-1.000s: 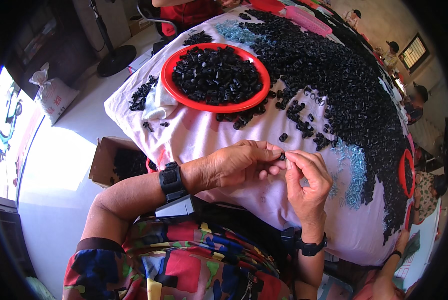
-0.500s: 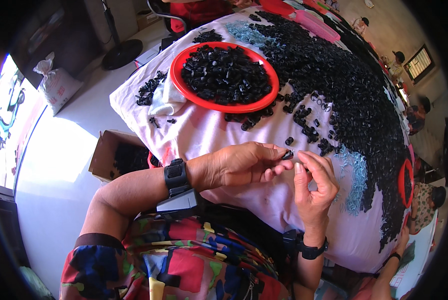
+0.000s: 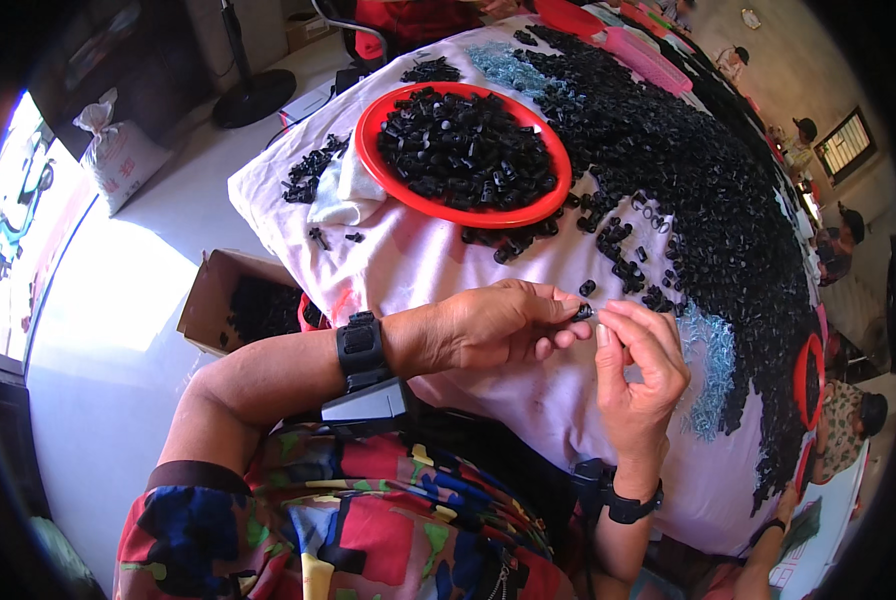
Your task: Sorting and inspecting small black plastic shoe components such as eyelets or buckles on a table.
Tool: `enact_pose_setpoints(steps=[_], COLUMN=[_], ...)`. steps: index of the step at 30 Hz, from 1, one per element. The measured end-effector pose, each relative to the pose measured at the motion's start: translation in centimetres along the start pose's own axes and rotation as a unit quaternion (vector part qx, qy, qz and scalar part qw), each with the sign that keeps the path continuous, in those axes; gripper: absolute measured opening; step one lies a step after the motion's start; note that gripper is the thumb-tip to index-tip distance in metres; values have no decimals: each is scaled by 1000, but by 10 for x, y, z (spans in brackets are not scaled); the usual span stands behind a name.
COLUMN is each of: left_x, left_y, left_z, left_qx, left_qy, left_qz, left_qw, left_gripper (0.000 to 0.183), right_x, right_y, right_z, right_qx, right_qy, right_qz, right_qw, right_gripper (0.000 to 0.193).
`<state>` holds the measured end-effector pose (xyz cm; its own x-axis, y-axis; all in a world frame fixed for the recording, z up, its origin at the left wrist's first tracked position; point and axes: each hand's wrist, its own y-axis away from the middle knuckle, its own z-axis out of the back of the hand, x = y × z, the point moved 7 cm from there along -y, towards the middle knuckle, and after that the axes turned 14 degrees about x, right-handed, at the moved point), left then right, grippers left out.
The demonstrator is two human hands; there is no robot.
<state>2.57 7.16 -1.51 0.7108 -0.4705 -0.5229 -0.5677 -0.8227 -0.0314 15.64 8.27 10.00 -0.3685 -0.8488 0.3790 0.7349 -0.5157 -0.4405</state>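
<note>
Worktable draped in a pale pink cloth, heaped with small black plastic parts, two hands meeting over its near edge.

Left to right: an open brown cardboard box of black pieces stood on the floor beside the table; a crumpled white rag lay just beside a round red plastic tray filled with black parts; a broad heap of loose black plastic pieces covered the table's right side. The left hand, a black wristband behind it, was closed with fingertips pinching a small black plastic piece. The right hand stood upright, fingers curled, fingertips touching the same piece, above the cloth near the table's front edge.
</note>
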Motion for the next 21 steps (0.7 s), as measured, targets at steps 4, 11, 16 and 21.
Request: enact_pose_setpoints(steps=[4, 11, 16, 21], left_x=[0, 2, 1, 1], left_y=[2, 0, -1, -2], left_z=[1, -1, 1, -2], left_qx=[3, 18, 20, 9], left_qy=[7, -5, -24, -12], left_qz=[3, 9, -1, 9], left_qw=[1000, 1000, 1000, 1000], left_gripper=[19, 18, 18, 19], right_x=[1, -4, -11, -9], right_y=[-10, -9, -9, -9], right_z=[-4, -4, -6, -3], right_qx=[22, 20, 52, 43], right_qy=[-19, -42, -30, -29], right_qz=[-18, -13, -46, -24], right_qw=[999, 999, 997, 998], right_gripper=[15, 13, 13, 15])
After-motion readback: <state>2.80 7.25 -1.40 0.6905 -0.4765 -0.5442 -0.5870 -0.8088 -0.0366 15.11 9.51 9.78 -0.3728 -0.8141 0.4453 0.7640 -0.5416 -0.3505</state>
